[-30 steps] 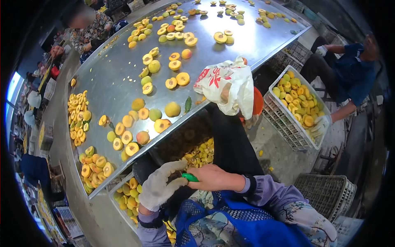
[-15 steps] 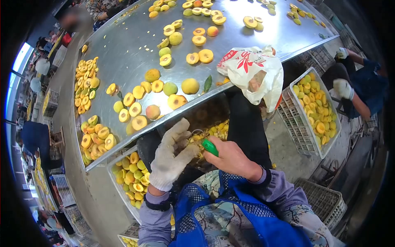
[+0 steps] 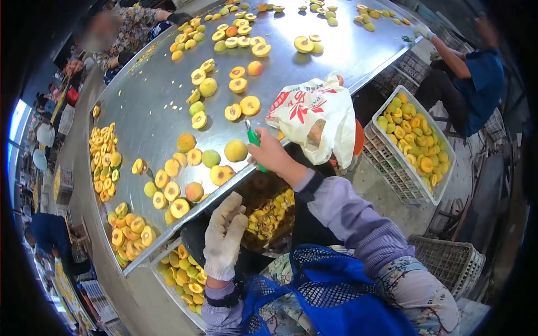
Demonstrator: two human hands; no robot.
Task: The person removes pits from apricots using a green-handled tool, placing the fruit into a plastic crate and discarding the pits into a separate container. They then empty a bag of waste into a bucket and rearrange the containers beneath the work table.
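Left hand: my gloved left hand point(image 3: 224, 238) hangs open and empty, fingers loosely spread, below the table edge.
Bin: just past it I see a dark bin point(image 3: 270, 215) of yellow fruit scraps under the table.
Right hand: my bare right hand point(image 3: 269, 154) is closed around a green-handled knife point(image 3: 255, 143), blade over the table edge.
Nearest fruit: a whole peach point(image 3: 235, 150) sits just beside the knife.
Table: the steel table point(image 3: 151, 112) carries halved peaches.
Bag: a white plastic bag point(image 3: 314, 117) hangs at its edge.
Crate: a white crate point(image 3: 386, 162) of halves stands to the right.
Farther: a person in blue point(image 3: 476, 84) sits beyond the crate.
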